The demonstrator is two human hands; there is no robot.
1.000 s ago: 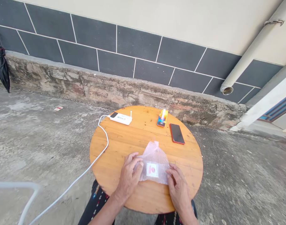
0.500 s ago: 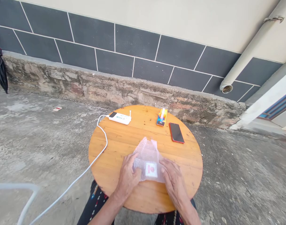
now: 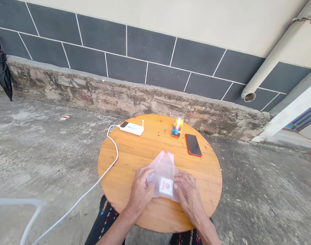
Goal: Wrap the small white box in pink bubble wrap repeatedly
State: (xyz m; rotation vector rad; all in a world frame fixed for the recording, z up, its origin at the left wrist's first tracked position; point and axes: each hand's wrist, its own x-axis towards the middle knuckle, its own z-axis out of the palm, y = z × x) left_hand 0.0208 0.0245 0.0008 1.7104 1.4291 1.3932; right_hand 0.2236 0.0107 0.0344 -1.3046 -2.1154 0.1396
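Observation:
A small white box with a red print (image 3: 166, 186) lies on the round wooden table under or within a sheet of pinkish, translucent bubble wrap (image 3: 162, 166). The wrap's sides slant inward to two raised points at its far end. At the left edge of the wrap, my left hand (image 3: 141, 189) grips the film between thumb and fingers. On the other side, my right hand (image 3: 188, 194) holds the wrap's right edge close beside the box, its fingers curled over the film.
On the round table (image 3: 125, 156) lie a white power strip (image 3: 131, 128) with a cable running off left, a yellow-and-blue tape dispenser (image 3: 177, 128) and a red-edged phone (image 3: 193, 145). Behind stands a stone-based wall (image 3: 135, 98); a folded umbrella (image 3: 3, 73) leans there.
My right hand's fingers have bent more and shifted slightly at the wrap's right edge. The box shows more clearly and sits slightly tilted. The view has shifted a little.

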